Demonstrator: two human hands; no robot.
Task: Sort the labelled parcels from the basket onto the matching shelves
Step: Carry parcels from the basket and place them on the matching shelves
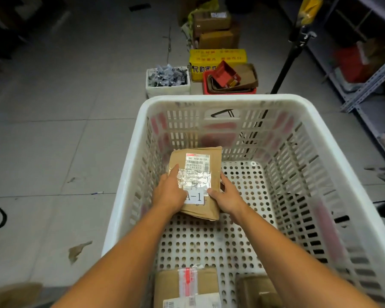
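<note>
Parcel marked A-1 (196,181) in basket (125,174): my left grip (169,194), right grip (226,196) clasp its sides. Taped parcel (185,285), plain parcel (256,290) remain; sorting unfinished, I judge.

You are standing in a parcel storeroom or sorting depot. Before you sits a big white slotted basket (220,101) holding brown parcels (176,285) with printed shipping labels. The A-1 parcel (180,161) carries a barcode sticker and a shelf code. On your right runs grey angle-iron shelving (369,84) with goods stowed on it. Ahead, on the grey tiled floor (53,141), stand taped cardboard boxes (216,40), a yellow printed carton (218,56), a red crate (206,84) of flattened cardboard and a white tub (167,91) of small loose items.
</note>
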